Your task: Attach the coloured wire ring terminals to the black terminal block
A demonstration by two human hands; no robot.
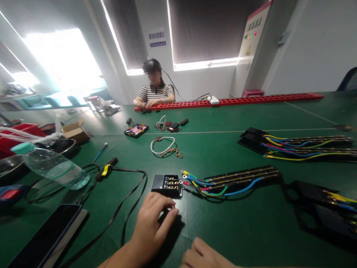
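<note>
My left hand (155, 219) is beside the near edge of a black terminal block (159, 182). Thumb and forefinger pinch a small shiny metal piece (172, 207), too small to name surely. Brass-coloured contacts show in the block's open right part. A black strip bearing several coloured wires (235, 183) lies to the right, its ring-ended leads close to the block. My right hand (204, 259) rests low at the bottom edge with curled fingers; whatever they may hold is hidden. Beyond the block lie small brass-coloured screws (175, 151) and a white loop (163, 146).
More wired black assemblies (324, 207) lie at right, others (251, 139) farther back. On the left are a water bottle (56, 169), a phone (47, 240), a power tool (7, 194), a screwdriver (100, 152) and a black cord (116, 210). A person (156, 90) sits opposite behind a red rail (241, 101).
</note>
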